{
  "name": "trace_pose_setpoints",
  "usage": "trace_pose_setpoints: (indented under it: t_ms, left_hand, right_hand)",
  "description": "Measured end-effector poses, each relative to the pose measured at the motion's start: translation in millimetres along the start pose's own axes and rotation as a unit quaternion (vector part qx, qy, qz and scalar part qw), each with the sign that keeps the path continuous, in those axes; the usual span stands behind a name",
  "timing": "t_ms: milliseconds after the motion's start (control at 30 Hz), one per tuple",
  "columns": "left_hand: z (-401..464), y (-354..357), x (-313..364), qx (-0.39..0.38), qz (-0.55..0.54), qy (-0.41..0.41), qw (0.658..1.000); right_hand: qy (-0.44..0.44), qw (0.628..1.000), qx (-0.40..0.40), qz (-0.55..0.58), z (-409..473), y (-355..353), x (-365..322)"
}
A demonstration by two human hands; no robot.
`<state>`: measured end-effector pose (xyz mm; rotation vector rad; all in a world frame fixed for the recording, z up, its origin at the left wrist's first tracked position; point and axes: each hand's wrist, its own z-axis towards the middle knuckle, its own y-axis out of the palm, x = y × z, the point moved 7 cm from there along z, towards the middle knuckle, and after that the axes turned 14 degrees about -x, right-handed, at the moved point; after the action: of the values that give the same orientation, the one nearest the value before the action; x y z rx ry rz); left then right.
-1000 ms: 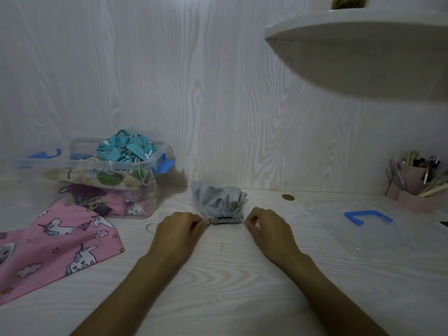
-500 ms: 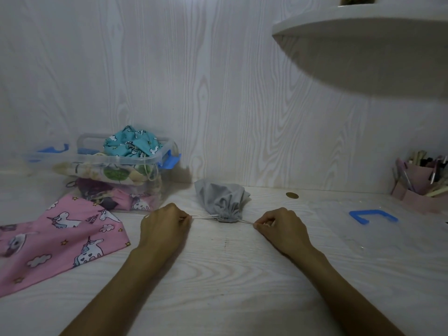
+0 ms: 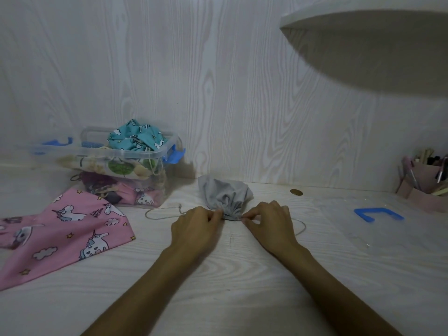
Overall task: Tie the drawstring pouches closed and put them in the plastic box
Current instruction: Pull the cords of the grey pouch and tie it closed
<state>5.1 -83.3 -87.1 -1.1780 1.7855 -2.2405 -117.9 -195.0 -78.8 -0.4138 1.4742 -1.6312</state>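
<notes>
A grey drawstring pouch (image 3: 224, 194) lies on the pale wooden desk, its gathered mouth facing me. My left hand (image 3: 196, 226) pinches the drawstring at the left side of the mouth. At the right side, my right hand (image 3: 268, 220) pinches the other cord. Slack loops of grey cord (image 3: 160, 210) trail out on the desk to both sides. The clear plastic box (image 3: 126, 166) stands at the back left, filled with several patterned pouches, a teal one (image 3: 135, 138) on top. A pink unicorn pouch (image 3: 60, 231) lies flat on the desk at the left.
The box's clear lid with a blue clip (image 3: 378, 213) lies on the desk at the right. A pink pen holder (image 3: 424, 183) stands at the far right. A small coin-like disc (image 3: 296, 192) sits by the wall. A white shelf (image 3: 363, 23) juts out overhead at the upper right.
Both hands moved back in to the pouch mouth after pulling the cords apart. The mouth is drawn tight, and the cords now lie slack in loops on either side.
</notes>
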Motion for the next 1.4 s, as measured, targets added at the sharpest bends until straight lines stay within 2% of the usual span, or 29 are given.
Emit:
trace_pose_setpoints:
  t_ms: [67, 167, 300, 433, 533, 667, 800, 933, 1033, 1133, 1200, 1267, 1333, 1400]
  left_hand:
    - [6.5, 2.0, -1.6, 0.004, -0.033, -0.017, 0.999]
    - [14.9, -1.6, -13.5, 0.053, -0.173, -0.035, 0.983]
    - [22.0, -2.9, -24.8, 0.076, -0.399, 0.010, 0.914]
    - [31.7, -24.0, -21.7, 0.090, -0.487, 0.030, 0.868]
    - [48.9, -51.6, -1.5, 0.064, -0.558, 0.068, 0.825]
    - [71.3, -78.0, 31.0, -0.022, -0.617, 0.122, 0.777]
    - [89.3, -89.4, 41.4, -0.072, -0.690, 0.155, 0.703]
    - [99.8, -89.2, 41.4, -0.089, -0.712, 0.149, 0.680]
    - [98.7, -93.1, 45.1, -0.107, -0.698, 0.165, 0.689]
    - [96.9, -92.0, 37.4, -0.103, -0.680, 0.124, 0.715]
    - [96.1, -87.8, 36.4, -0.127, -0.654, 0.099, 0.739]
    - [93.0, -83.7, 39.6, -0.157, -0.587, 0.086, 0.789]
    - [85.9, -81.8, 46.1, -0.191, -0.475, 0.096, 0.853]
    - [78.4, -79.5, 53.5, -0.221, -0.361, 0.122, 0.898]
  right_hand:
    - [0.002, 1.000, 0.003, 0.001, -1.2, -0.2, -0.1]
    - [-0.012, 1.000, 0.000, 0.014, -3.5, 2.2, -1.6]
    - [-0.032, 0.997, -0.038, 0.055, -4.2, 10.7, -6.3]
    - [-0.024, 0.969, -0.074, 0.236, 5.0, -4.7, -12.9]
    - [-0.021, 0.963, -0.114, 0.245, 27.6, -36.1, -21.6]
    - [-0.017, 0.952, -0.173, 0.253, 54.1, -77.1, -33.5]
    - [0.004, 0.948, -0.214, 0.238, 71.7, -92.0, -33.8]
    - [0.018, 0.937, -0.248, 0.246, 78.4, -80.5, -25.5]
    - [0.015, 0.926, -0.252, 0.282, 79.6, -75.9, -19.1]
    - [0.019, 0.926, -0.262, 0.272, 78.1, -76.3, -16.4]
    - [0.026, 0.927, -0.287, 0.240, 75.7, -74.5, -16.5]
    - [0.032, 0.925, -0.322, 0.198, 70.1, -73.2, -17.3]
    - [0.038, 0.918, -0.353, 0.174, 61.6, -75.9, -15.9]
    - [0.044, 0.913, -0.361, 0.186, 52.8, -84.7, -10.6]
